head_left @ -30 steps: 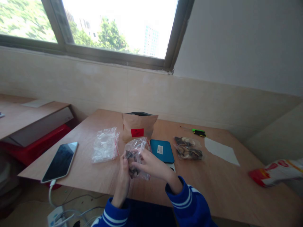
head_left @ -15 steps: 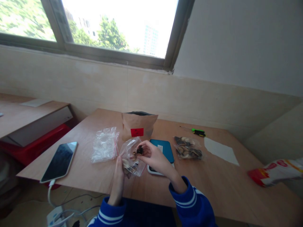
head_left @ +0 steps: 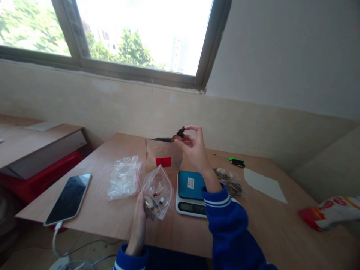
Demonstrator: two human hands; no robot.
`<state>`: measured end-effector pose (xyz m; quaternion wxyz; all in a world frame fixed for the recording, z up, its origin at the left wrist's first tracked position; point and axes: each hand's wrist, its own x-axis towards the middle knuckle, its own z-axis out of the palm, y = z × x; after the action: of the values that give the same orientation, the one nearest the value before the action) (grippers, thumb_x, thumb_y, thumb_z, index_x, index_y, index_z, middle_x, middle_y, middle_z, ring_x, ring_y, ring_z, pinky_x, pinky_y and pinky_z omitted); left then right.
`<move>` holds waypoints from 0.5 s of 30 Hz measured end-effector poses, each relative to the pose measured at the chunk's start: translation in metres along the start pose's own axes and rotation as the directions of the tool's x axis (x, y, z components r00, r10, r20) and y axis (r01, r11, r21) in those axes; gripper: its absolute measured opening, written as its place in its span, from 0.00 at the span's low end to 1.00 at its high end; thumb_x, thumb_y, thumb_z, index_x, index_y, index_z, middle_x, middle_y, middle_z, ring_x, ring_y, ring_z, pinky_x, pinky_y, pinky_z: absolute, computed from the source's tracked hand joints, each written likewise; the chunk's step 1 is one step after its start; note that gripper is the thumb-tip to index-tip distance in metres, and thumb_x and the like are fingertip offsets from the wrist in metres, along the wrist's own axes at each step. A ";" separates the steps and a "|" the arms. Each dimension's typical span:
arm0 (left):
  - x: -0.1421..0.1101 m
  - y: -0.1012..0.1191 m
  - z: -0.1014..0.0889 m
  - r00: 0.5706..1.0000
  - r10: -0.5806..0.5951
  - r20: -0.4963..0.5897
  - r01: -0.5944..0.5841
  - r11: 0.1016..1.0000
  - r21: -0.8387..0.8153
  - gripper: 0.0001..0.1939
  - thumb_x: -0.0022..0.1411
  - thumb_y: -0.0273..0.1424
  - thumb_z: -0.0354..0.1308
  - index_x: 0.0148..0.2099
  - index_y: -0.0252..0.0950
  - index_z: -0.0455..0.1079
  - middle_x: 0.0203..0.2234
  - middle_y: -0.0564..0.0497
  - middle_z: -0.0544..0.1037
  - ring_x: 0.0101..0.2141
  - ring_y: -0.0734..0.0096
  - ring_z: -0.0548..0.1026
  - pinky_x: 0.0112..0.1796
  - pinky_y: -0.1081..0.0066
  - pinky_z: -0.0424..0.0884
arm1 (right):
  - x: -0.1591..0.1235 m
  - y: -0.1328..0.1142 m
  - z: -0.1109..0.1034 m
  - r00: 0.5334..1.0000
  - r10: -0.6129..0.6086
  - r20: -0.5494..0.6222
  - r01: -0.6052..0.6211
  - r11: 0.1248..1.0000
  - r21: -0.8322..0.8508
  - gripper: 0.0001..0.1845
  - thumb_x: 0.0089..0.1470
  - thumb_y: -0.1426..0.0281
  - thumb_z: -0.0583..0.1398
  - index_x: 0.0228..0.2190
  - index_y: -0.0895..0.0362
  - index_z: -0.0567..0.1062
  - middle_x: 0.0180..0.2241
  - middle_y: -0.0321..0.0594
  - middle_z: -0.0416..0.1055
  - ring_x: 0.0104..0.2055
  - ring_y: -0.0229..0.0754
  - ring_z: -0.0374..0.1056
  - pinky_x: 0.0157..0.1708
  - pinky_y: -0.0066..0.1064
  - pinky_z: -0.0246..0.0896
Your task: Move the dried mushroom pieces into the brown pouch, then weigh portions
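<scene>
My left hand (head_left: 139, 217) grips a clear zip bag (head_left: 156, 191) with a few dark and pale pieces in its bottom, held upright over the table's near edge. My right hand (head_left: 194, 147) is raised over the open top of a brown paper pouch (head_left: 163, 155) with a red label, pinching a small dark brown piece (head_left: 179, 134) between thumb and fingers. A digital kitchen scale (head_left: 191, 193) with a blue top sits just right of the held bag, under my right forearm.
A stack of empty clear zip bags (head_left: 123, 178) lies to the left, beside a charging phone (head_left: 69, 198). A filled bag of pieces (head_left: 230, 182), a green-handled tool (head_left: 236, 162), a white sheet (head_left: 264, 185) and a red-and-white packet (head_left: 329, 212) lie to the right on the wooden table (head_left: 267, 228).
My right hand drew a dark piece out of the clear bag and lifted it up over the brown pouch. My left hand kept hold of the bag, and the scale came into view.
</scene>
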<state>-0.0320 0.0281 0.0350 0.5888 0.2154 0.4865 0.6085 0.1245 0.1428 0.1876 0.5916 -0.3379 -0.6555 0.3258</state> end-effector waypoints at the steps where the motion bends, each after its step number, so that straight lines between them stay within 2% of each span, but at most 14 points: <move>1: 0.001 0.000 -0.001 1.000 0.005 -0.001 -0.005 1.000 0.008 0.36 0.51 0.58 0.55 0.48 0.31 0.72 0.32 0.41 0.82 0.33 0.56 0.81 0.22 0.72 0.69 | 0.008 0.003 0.002 0.999 -0.034 0.008 0.035 0.995 -0.092 0.24 0.51 0.65 0.65 0.45 0.51 0.60 0.35 0.35 0.74 0.35 0.38 0.72 0.38 0.30 0.67; 4: 0.001 0.001 -0.002 1.000 -0.004 -0.010 0.004 1.000 0.001 0.36 0.52 0.58 0.56 0.48 0.31 0.72 0.33 0.41 0.82 0.33 0.55 0.81 0.24 0.69 0.72 | 0.023 0.017 0.009 0.993 -0.093 0.069 0.110 0.937 -0.333 0.20 0.53 0.68 0.63 0.46 0.53 0.63 0.36 0.37 0.73 0.37 0.40 0.71 0.38 0.31 0.66; 7: 0.001 0.004 -0.002 0.999 -0.022 -0.029 0.021 0.999 -0.048 0.35 0.51 0.55 0.58 0.51 0.33 0.69 0.33 0.43 0.82 0.34 0.54 0.81 0.27 0.66 0.74 | 0.023 0.030 0.013 0.979 -0.148 0.142 0.199 0.849 -0.490 0.18 0.56 0.70 0.61 0.48 0.54 0.65 0.41 0.42 0.73 0.43 0.43 0.69 0.44 0.36 0.64; 9: 0.000 0.006 -0.001 0.999 -0.028 -0.032 0.026 0.998 -0.061 0.33 0.51 0.54 0.59 0.49 0.33 0.70 0.34 0.42 0.82 0.35 0.54 0.81 0.29 0.65 0.75 | 0.020 0.034 0.011 0.964 -0.171 0.202 0.258 0.782 -0.568 0.16 0.58 0.69 0.60 0.49 0.55 0.68 0.44 0.45 0.73 0.48 0.45 0.66 0.50 0.40 0.61; 12: -0.001 0.006 -0.002 0.999 -0.034 -0.027 0.033 0.998 -0.044 0.31 0.50 0.56 0.59 0.42 0.32 0.73 0.33 0.42 0.82 0.36 0.53 0.80 0.30 0.65 0.76 | 0.012 0.033 0.007 0.946 -0.143 0.291 0.306 0.684 -0.662 0.12 0.62 0.64 0.55 0.43 0.55 0.75 0.53 0.47 0.68 0.55 0.49 0.60 0.57 0.46 0.53; 15: -0.001 0.005 -0.003 1.000 -0.010 -0.020 0.009 0.999 -0.031 0.32 0.49 0.57 0.59 0.40 0.32 0.73 0.32 0.42 0.82 0.36 0.53 0.80 0.30 0.65 0.75 | 0.002 0.026 0.003 0.956 -0.138 0.257 0.281 0.678 -0.679 0.17 0.65 0.63 0.50 0.42 0.53 0.77 0.60 0.47 0.60 0.60 0.51 0.55 0.60 0.51 0.46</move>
<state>-0.0372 0.0272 0.0383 0.5900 0.1978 0.4838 0.6154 0.1224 0.1590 0.1665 0.3860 -0.4297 -0.8162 0.0083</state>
